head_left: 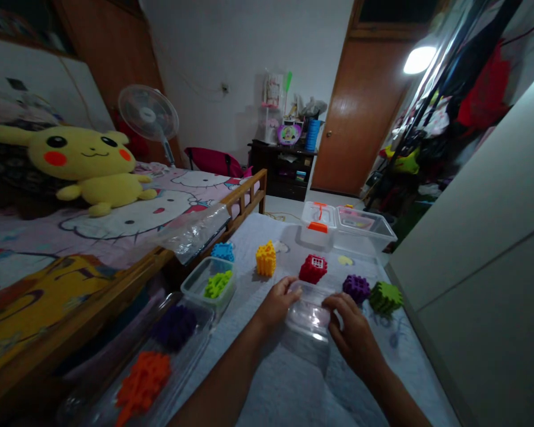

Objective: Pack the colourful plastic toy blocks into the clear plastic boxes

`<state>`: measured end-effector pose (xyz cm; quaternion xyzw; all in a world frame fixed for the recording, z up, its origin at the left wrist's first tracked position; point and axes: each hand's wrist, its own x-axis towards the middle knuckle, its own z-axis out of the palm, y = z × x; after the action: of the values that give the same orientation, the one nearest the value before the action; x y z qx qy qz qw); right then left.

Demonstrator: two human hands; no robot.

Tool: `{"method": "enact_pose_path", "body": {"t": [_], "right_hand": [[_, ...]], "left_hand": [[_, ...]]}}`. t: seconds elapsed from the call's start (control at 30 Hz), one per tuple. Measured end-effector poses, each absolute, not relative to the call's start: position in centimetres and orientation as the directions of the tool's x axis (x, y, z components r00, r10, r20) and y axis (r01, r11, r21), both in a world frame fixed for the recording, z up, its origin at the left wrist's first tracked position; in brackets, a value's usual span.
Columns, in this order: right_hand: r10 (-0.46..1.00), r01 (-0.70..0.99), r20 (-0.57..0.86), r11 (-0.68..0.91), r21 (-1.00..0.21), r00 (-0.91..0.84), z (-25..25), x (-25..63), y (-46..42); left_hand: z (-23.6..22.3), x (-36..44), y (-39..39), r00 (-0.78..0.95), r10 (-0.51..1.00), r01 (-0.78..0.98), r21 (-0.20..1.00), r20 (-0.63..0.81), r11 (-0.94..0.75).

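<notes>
The grey-white quilted mat (289, 385) runs as a narrow strip, w/ the wooden bed rail (244, 190) along its left side and a white wardrobe panel (471, 237) tight on its right. The L hand (276, 302) and R hand (353, 332) are both half-curled, fingers on opposite sides of a clear plastic box (309, 314), holding it btw them near the mat's middle; grip strength is hard to judge. Five loose toy blocks sit around it: yellow (266, 258), red (312, 268) and blue (223, 252) farther on, purple (356, 288) just past the R hand, green (385, 298) beside that. One small clear tub (207, 284) holds 1 lime block (217, 284). A larger clear tray (191, 356) at the mat's left holds 1 dark purple cluster (174, 326) and 1 orange cluster (142, 379). At the far end are 2 more clear containers: one w/ an orange latch (318, 216), one open tub (362, 228). The tray is cut off by the frame bottom, both forearms too, and the held box is too glary to show what's inside, if anything.
</notes>
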<state>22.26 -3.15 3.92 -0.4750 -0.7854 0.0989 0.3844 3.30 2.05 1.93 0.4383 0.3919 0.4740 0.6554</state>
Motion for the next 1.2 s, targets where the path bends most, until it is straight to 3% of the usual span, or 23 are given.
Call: {"method": "enact_pose_path", "body": {"t": [0.13,0.33,0.53,0.67,0.77,0.87,1.1,1.2], "right_hand": [[0.838,0.710,0.546,0.387,-0.588,-0.005,1.5,22.3,-2.2],[0.933,0.627,0.304,0.120,-0.770,0.195,0.8,22.8,-2.2],[0.973,0.418,0.048,-0.052,-0.907,0.226,1.2,24.1,-2.4],[0.978,0.174,-0.051,-0.087,-0.981,0.201,0.7,24.3,-2.5],[0.978,0.095,-0.090,-0.110,-0.989,0.189,0.3,24.2,-2.6],[0.976,0.125,-0.068,-0.095,-0.988,0.209,0.3,24.2,-2.6],[0.965,0.382,0.093,-0.009,-0.924,0.247,0.4,24.4,-2.3],[0.977,0.468,0.072,-0.031,-0.883,0.200,0.5,24.6,-2.4]], "left_hand": [[1.4,2.6,0.9,0.122,0.986,-0.187,0.973,-0.115,0.137],[0.7,2.2,-0.1,0.001,1.000,0.150,0.989,-0.014,0.014],[0.9,2.0,-0.3,0.081,0.997,0.221,0.975,0.017,-0.035],[0.9,1.9,-0.3,0.097,0.995,0.198,0.980,0.020,-0.039],[0.9,1.8,-0.4,0.120,0.992,0.211,0.976,0.030,-0.055],[1.1,1.7,-0.5,0.141,0.989,0.269,0.959,0.049,-0.086],[1.9,1.9,-0.6,0.122,0.989,0.454,0.881,0.087,-0.133],[1.8,2.0,-0.6,0.112,0.990,0.459,0.878,0.090,-0.132]]}}
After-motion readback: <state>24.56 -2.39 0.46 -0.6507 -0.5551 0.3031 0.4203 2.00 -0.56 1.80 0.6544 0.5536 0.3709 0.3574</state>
